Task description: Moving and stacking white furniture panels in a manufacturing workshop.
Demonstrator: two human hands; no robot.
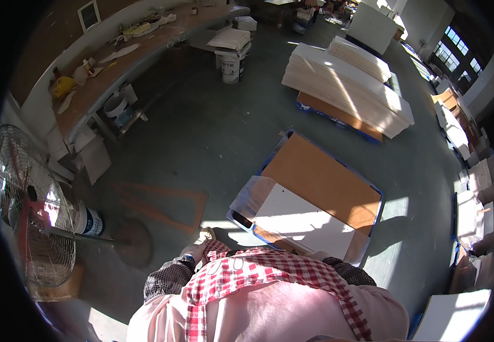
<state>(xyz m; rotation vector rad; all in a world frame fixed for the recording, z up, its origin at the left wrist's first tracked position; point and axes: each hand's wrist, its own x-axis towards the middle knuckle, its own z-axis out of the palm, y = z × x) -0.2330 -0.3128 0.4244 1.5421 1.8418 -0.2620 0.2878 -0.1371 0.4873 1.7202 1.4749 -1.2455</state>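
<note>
My left hand (194, 249) is low beside the red-and-white checked apron (270, 263), at the apron's left edge. Its fingers are too small and partly covered to show whether they grip the cloth. Most of my right hand (319, 256) is hidden by the apron; only a pale bit shows near the close edge of a white panel (298, 219). That panel lies on a brown board (321, 171) on a blue pallet (381, 200). Clear plastic film (251, 196) spreads from under the panel's left end, with another piece at its right end.
A stack of pale panels (344, 85) stands on a pallet ahead. To the left are a standing fan (33, 196), a white bucket (90, 221), an orange-brown frame (193, 208) on the floor and a long cluttered workbench (124, 60). More panels (472, 216) line the right side.
</note>
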